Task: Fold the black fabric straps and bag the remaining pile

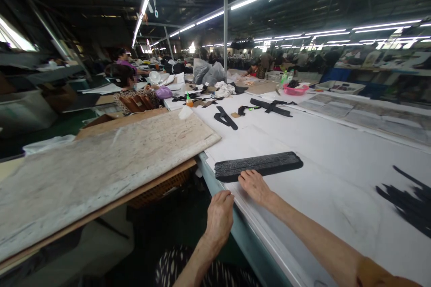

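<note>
On the white tabletop (323, 157) lies a neat stack of long black fabric-like strips (266, 166), rounded at the right end. My right hand (256, 186) is at the near side of this stack, its bent fingers pressed together on the lower edge. Close by, just at the table's edge, my left hand (220, 215) is closed with the fingers curled inward; whatever they may hold is hidden. A looser bunch of black strips (409, 199) lies fanned out at the right.
A worn pale board (111, 161) stands to the left, with a dark gap before the table. Farther back are crossed black strips (271, 106), an orange glue bottle (189, 100), a pink basket (295, 89) and grey plastic bags (213, 74). A co-worker (131, 89) sits beyond the board.
</note>
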Available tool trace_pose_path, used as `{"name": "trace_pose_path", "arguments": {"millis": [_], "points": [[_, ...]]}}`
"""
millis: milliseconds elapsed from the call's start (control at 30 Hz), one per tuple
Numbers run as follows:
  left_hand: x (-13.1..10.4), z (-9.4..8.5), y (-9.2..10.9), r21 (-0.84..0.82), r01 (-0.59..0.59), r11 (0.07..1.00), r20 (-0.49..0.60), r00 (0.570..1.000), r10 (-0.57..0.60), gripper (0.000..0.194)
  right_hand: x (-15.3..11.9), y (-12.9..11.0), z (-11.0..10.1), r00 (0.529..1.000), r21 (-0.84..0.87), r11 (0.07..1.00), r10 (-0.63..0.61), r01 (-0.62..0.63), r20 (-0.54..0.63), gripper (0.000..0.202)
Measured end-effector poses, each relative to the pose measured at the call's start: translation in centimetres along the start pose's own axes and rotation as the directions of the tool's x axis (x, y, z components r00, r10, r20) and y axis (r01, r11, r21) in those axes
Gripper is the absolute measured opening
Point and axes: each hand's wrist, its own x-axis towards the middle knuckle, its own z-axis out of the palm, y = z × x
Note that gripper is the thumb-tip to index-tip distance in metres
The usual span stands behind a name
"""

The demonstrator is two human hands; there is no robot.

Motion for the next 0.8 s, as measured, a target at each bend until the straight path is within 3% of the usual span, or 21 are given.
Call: {"name": "trace_pose_path", "arguments": {"millis": [133, 267, 500, 567, 667, 800], "points": [[0.3, 0.5, 0.6, -0.056, -0.035, 0.998, 0.045, 0.998, 0.037, 0.026, 0.4, 0.6, 0.8, 0.996, 0.034, 0.999, 0.022, -0.025, 0.081, 0.018], [0.9, 1.4, 1.4, -0.049, -0.083, 0.995, 0.085, 0.993, 0.087, 0.026, 1.4, 1.5, 0.5, 0.977, 0.270, 0.948, 0.124, -0.168, 0.171, 0.020], [3.5, 2.8, 1.3, 0.075, -0.242, 0.967, 0.127, 0.964, 0.231, 0.034, 2.3, 3.1, 0.0, 0.963, 0.456, 0.861, 0.125, -0.226, 0.241, 0.019], [4.1, 2.9, 1.2, 0.133, -0.231, 0.964, 0.161, 0.965, 0.209, 0.036, 2.4, 2.8, -0.1, 0.959, 0.466, 0.851, 0.138, -0.243, 0.248, 0.019], [4.2, 3.0, 1.2, 0.236, -0.119, 0.964, 0.210, 0.975, 0.069, 0.031, 2.4, 2.0, -0.2, 0.953, 0.468, 0.839, 0.181, -0.279, 0.243, 0.020], [4.0, 3.0, 1.1, 0.296, -0.014, 0.955, 0.184, 0.982, -0.043, 0.036, 2.5, 0.9, 0.0, 0.935, 0.494, 0.795, 0.271, -0.351, 0.227, 0.020]]}}
